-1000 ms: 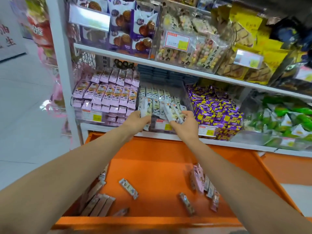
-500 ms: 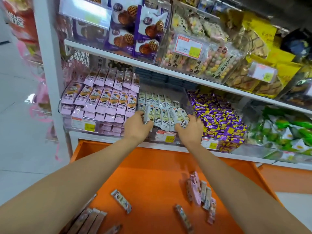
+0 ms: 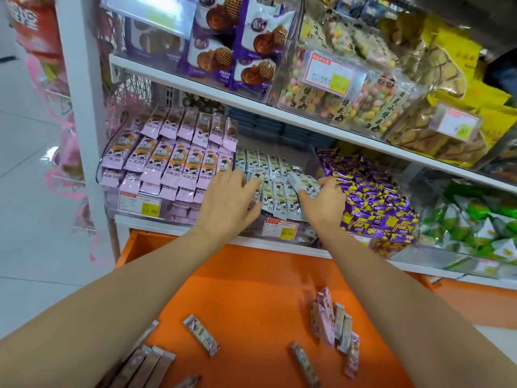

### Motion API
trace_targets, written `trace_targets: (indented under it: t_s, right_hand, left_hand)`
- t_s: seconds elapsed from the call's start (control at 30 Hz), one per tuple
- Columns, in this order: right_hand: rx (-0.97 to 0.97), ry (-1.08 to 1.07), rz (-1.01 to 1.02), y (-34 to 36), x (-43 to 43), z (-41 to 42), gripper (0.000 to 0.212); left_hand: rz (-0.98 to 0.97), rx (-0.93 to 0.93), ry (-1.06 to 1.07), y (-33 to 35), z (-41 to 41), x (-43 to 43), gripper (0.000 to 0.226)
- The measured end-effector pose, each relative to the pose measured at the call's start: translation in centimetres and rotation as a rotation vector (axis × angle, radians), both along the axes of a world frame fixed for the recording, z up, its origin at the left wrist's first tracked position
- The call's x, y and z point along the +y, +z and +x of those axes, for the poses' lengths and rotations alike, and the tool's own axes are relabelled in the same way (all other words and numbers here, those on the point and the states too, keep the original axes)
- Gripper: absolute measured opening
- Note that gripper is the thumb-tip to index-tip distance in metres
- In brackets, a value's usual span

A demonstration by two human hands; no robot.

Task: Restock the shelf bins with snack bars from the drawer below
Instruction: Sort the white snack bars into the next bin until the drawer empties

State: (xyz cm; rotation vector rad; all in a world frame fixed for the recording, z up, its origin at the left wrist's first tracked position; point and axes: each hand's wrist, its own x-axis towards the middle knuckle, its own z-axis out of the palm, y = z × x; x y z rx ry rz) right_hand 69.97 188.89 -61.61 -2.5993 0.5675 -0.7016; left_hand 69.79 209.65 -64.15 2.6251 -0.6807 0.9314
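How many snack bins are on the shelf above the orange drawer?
4, left to right: pink bars bin, grey bars bin, purple sweets bin, green packets bin. Others may be hidden.

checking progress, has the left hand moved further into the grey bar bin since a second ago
Yes. The left hand was at the bin's front price tag; now it reaches past it, over the grey bars.

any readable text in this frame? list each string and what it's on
"15.80": yellow patch of the price tag on the pink snack bar bin.
"15.80": yellow patch of the price tag on the middle bin, between the two hands.
"土司": probably, large characters on the pink bar wrappers; blurred.
"馒头": vertical label on the coloured-ball bags, upper shelf.
"日式小馒头": vertical label on the bag to their right.
Upper-shelf price tags, purple cookie packs, drawer bars: unreadable.
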Motion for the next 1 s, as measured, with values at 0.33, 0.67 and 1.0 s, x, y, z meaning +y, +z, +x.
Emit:
trace_targets:
  t_s: [0.33, 0.67, 1.0]
  right_hand:
    - [0.016, -0.113, -0.047, 1.2, -0.4, 3.3, 0.049]
    - [0.06, -0.135, -0.007, 0.0, -0.2, 7.0, 0.058]
    - [0.146, -0.055, 0.048, -1.3, -1.0, 7.3, 0.06]
  left_hand:
    - [0.25, -0.082, -0.071, -1.1, 2.8, 0.8, 0.037]
    - [0.19, -0.014, -0.143, -2.6, 3.2, 2.1, 0.063]
    - [0.147, -0.042, -0.183, -2.9, 3.6, 2.3, 0.056]
